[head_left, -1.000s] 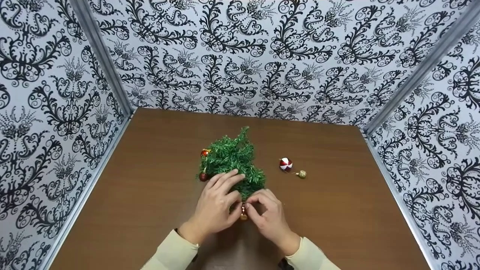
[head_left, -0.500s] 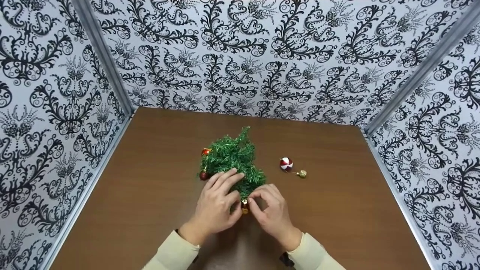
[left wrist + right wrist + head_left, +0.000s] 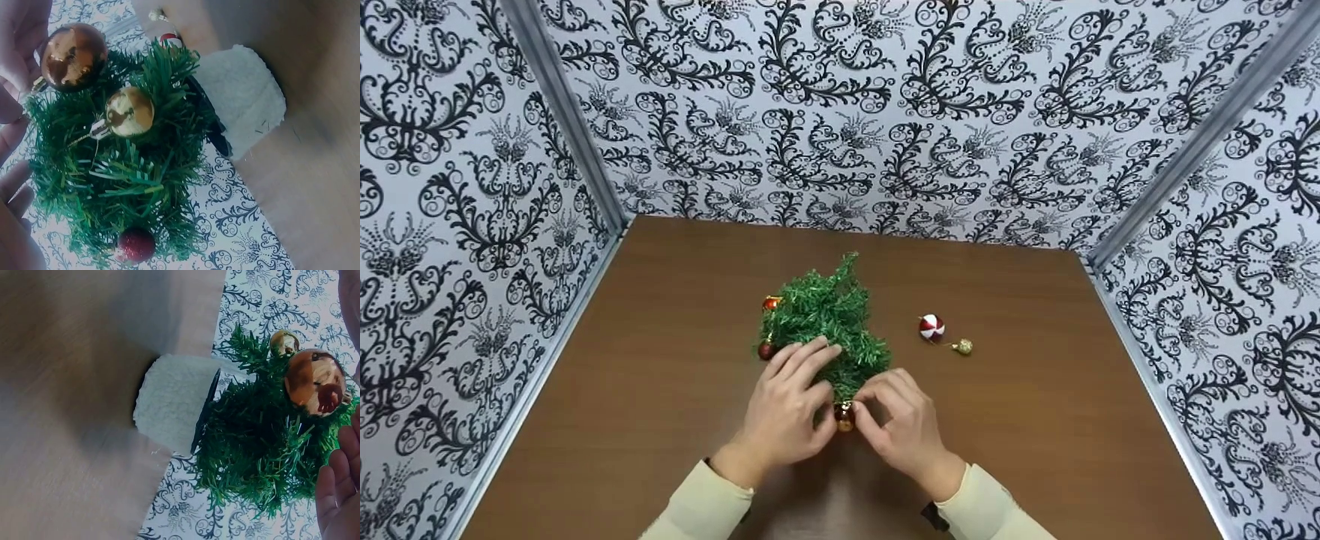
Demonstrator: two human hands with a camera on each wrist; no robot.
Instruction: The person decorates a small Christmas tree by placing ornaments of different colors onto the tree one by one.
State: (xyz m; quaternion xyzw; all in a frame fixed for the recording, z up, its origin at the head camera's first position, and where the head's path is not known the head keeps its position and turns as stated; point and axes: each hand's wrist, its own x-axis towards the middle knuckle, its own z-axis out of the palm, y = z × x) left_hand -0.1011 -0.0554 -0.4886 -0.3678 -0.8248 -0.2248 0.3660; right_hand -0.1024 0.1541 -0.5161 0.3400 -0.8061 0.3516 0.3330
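A small green artificial Christmas tree (image 3: 821, 311) stands before me on a white, rough-textured base (image 3: 242, 101). A shiny copper-gold Christmas bauble (image 3: 316, 382) hangs at its near side, between my hands. Its thin loop is pinched by the thumb and index finger of my right hand (image 3: 904, 420). My left hand (image 3: 787, 405) pinches at the loop from the other side, its other fingers lying over the branches. On the tree also hang a smaller gold bauble (image 3: 130, 111), a dark red glittery bauble (image 3: 136, 245) and a red-and-gold ornament (image 3: 771, 303).
Right of the tree, a red-and-white ball ornament (image 3: 931, 327) and a small gold glitter ball (image 3: 963, 346) lie on the brown table (image 3: 1020, 420). Patterned black-and-white panels (image 3: 840, 135) with grey metal posts (image 3: 562, 112) enclose the table's back and sides.
The copper-gold bauble has risen slightly toward the branches. My right hand has shifted a little, and my left hand has drifted slightly left. The tree and loose ornaments have stayed put.
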